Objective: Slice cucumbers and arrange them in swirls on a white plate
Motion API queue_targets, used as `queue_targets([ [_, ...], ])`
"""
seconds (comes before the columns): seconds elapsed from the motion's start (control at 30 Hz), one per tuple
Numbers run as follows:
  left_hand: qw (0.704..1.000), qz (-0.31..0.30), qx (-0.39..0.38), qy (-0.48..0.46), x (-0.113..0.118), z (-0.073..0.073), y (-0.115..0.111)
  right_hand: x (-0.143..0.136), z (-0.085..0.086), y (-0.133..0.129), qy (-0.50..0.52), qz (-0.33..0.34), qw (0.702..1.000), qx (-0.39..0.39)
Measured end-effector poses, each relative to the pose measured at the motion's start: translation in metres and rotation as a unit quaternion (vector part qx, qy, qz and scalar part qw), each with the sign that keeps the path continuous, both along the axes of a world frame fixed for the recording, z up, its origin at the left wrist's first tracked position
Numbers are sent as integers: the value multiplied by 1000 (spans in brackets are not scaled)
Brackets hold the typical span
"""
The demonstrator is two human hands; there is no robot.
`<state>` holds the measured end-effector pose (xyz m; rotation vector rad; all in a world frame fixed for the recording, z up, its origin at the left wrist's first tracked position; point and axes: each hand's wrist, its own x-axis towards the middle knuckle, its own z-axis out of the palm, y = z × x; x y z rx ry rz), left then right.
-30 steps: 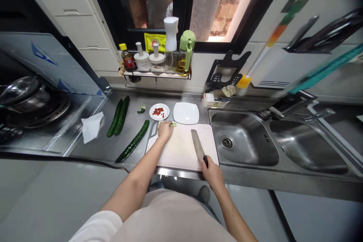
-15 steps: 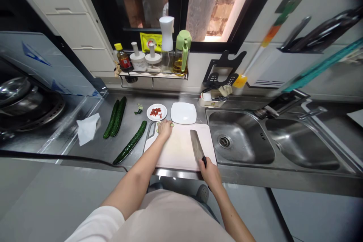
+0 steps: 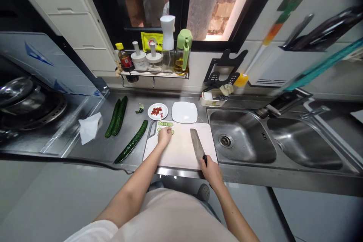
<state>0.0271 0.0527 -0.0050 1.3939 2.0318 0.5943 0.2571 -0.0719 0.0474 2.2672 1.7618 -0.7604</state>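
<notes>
At the far left a lidded pot (image 3: pixel 27 102) sits on the stove (image 3: pixel 55 111), and to its right a crumpled white sheet (image 3: pixel 90 128) lies on the steel worktop (image 3: pixel 103 152). Next come two whole dark green cucumbers (image 3: pixel 120 116), side by side and touching, then a third cucumber (image 3: pixel 131 141), set apart on the near side and slanting toward the cutting board (image 3: pixel 181 151). Beyond it are some small green scraps (image 3: pixel 140 109), and to their right a round white plate (image 3: pixel 150 112) carries chopped red pieces (image 3: pixel 157 111). The pale board lies flat, its grey handle end to the left. At its far left part is a row of overlapping pale green slices (image 3: pixel 165 124); just nearer, the left hand (image 3: pixel 164 136) reaches over more slices, its fingers bent close together, though whether they are clamped on one I cannot tell. A bare squarish white plate (image 3: pixel 184 112) stands just beyond the board. Over the board's right part, the knife (image 3: pixel 196 143) points away from the person, blade well apart from the slices; the right hand (image 3: pixel 212 169), at the near right edge, has its fingers clamped around the black handle. Right of the board is the double steel sink (image 3: pixel 249 140)
</notes>
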Motion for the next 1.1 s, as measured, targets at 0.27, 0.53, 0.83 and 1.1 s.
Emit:
queue_targets([
  [0.27, 999, -31, -15, 32, -4, 3, -33, -5, 4, 0, -7, 37, 999, 16],
  [0.53, 996, -73, 18, 51, -9, 2, -44, -15, 19, -14, 21, 100, 994, 34],
  [0.83, 996, -65, 48, 33, -10, -10, -45, -34, 25, -27, 16, 149, 989, 21],
  [1.1, 996, -57, 57, 35, -10, -13, -44, -40, 24, -29, 4, 156, 987, 24],
])
